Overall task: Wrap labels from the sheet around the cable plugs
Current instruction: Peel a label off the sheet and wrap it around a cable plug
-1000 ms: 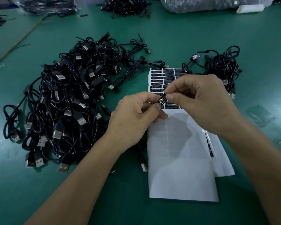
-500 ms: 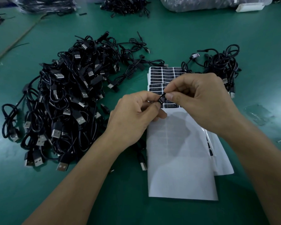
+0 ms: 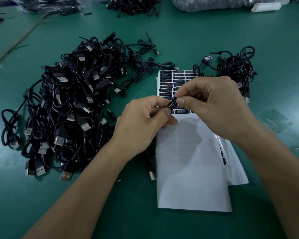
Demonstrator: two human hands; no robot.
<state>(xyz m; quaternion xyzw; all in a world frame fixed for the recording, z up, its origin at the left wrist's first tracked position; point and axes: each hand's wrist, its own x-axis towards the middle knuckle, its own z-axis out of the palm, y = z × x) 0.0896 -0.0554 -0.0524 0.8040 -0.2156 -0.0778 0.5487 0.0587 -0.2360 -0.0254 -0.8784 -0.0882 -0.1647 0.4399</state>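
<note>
1. The left hand point(image 3: 141, 121) is hovering over the label sheet point(image 3: 188, 178), its fingers point(image 3: 164, 112) curling round a small black plug point(image 3: 169, 107) that is mostly hiding inside the grip
2. The right hand point(image 3: 214, 104) is pinching a black label point(image 3: 173, 101) with white print between thumb and forefinger, holding it against the plug's exposed end, just beside the left thumb
3. The label sheet is lying flat on the green tabletop point(image 3: 214, 40); rows of unused black labels point(image 3: 171, 78) are sitting at its far end, the near part showing bare white backing
4. A large heap of black USB cables point(image 3: 67, 104) is lying left of the sheet, and a smaller bundle point(image 3: 235, 66) is resting by its far right corner – both apart from the hands
</note>
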